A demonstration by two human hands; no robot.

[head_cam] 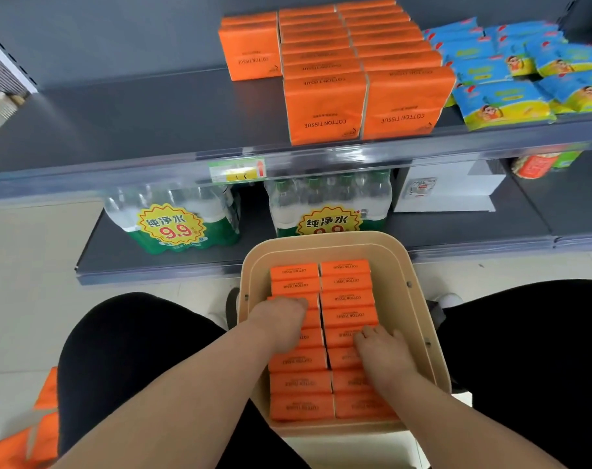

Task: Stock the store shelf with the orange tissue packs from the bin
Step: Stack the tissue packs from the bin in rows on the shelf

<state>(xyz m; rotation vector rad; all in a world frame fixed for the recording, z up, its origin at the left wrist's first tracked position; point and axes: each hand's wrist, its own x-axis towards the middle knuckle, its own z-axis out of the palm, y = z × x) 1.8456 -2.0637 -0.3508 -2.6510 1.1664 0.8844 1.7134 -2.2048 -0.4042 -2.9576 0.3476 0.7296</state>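
Two bare hands reach into the beige plastic bin (413,289), where two columns of orange tissue packs (347,299) stand on edge. The left hand (281,321) lies on the left column, fingers curled down between packs; the right hand (382,355) rests on the right column, fingers spread. Whether either grips a pack cannot be told. More orange packs (325,106) sit on the grey metal shelf (118,126) above.

"COTTON TISSUE" on orange tissue packs (323,108), "纯净水 9.9" on water bottle packs (173,220)
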